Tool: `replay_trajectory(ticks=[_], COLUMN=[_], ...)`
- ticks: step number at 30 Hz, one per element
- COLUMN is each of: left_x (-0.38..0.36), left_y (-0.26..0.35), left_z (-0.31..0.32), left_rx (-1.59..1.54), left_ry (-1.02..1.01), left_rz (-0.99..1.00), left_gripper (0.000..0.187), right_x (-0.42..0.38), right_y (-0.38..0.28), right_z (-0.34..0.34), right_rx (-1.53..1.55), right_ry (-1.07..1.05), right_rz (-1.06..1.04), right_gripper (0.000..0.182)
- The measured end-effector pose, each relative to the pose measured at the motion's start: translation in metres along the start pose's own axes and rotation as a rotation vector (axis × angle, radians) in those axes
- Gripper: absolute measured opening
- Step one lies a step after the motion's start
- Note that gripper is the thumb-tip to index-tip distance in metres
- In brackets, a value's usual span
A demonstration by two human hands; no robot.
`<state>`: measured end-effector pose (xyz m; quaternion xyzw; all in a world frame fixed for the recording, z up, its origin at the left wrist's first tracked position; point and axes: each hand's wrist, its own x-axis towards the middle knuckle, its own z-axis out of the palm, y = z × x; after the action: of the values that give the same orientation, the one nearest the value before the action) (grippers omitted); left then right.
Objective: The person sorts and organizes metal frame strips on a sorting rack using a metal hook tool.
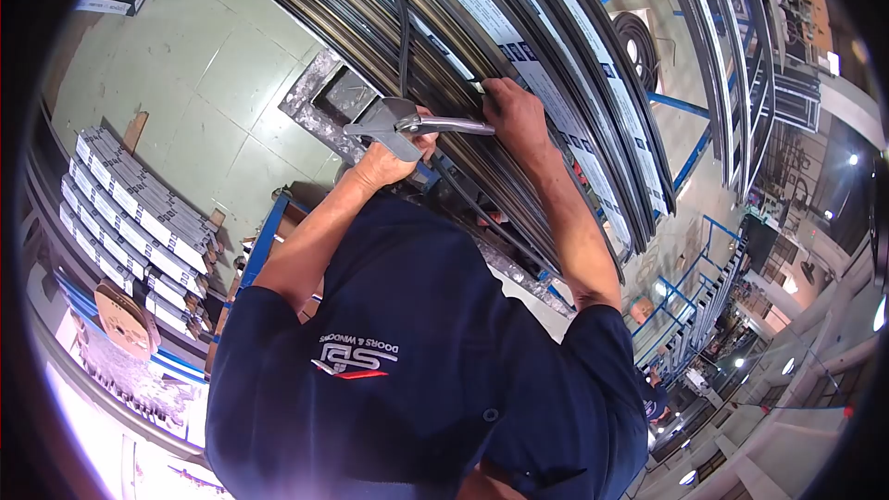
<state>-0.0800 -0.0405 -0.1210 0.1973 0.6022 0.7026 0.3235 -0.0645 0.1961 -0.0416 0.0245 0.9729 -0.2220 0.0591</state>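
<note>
- Hand shears [394, 120] lie in our left hand [394, 165], fingers wrapped around them, at the left edge of the dark profiles [363, 30].
- Our right hand [516, 118] is over the profiles; we cannot tell its grip.

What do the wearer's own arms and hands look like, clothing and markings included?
Left hand and right hand are bare, with no gloves or watch visible. Left sleeve and right sleeve are short, plain dark navy, leaving the forearms uncovered. They belong to a matching navy shirt, whose white logo, upside down here, includes "DOORS & WINDOWS" and a red stroke.
</note>
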Motion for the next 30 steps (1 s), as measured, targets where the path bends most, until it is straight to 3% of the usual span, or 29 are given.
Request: replay_trajectory(ticks=[3, 6, 13, 19, 24, 30], left_x=[0.0, 0.0, 0.0, 0.0, 0.001, 0.003], left_y=[0.001, 0.006, 0.007, 0.01, 0.007, -0.007], left_z=[0.003, 0.002, 0.0, 0.003, 0.0, -0.004], left_rx=[-0.142, -0.048, 0.03, -0.005, -0.021, 0.304], left_ry=[0.016, -0.003, -0.007, 0.001, -0.023, -0.031], left_rz=[0.015, -0.004, 0.017, 0.012, 0.038, 0.18], left_gripper=[0.025, 0.047, 0.046, 0.044, 0.044, 0.042], right_x=[0.002, -0.001, -0.006, -0.006, -0.007, -0.009], right_y=[0.003, 0.007, 0.011, 0.013, 0.011, 0.005], right_z=[0.007, 0.018, 0.024, 0.017, 0.026, 0.028], right_rx=[-0.04, -0.058, -0.028, -0.064, 0.008, -0.046], right_ry=[0.041, 0.125, 0.304, 0.247, 0.3, 0.301], right_rz=[-0.014, -0.038, -0.146, -0.185, -0.065, -0.028], right_gripper=[0.02, 0.016, 0.017, 0.017, 0.021, 0.025])
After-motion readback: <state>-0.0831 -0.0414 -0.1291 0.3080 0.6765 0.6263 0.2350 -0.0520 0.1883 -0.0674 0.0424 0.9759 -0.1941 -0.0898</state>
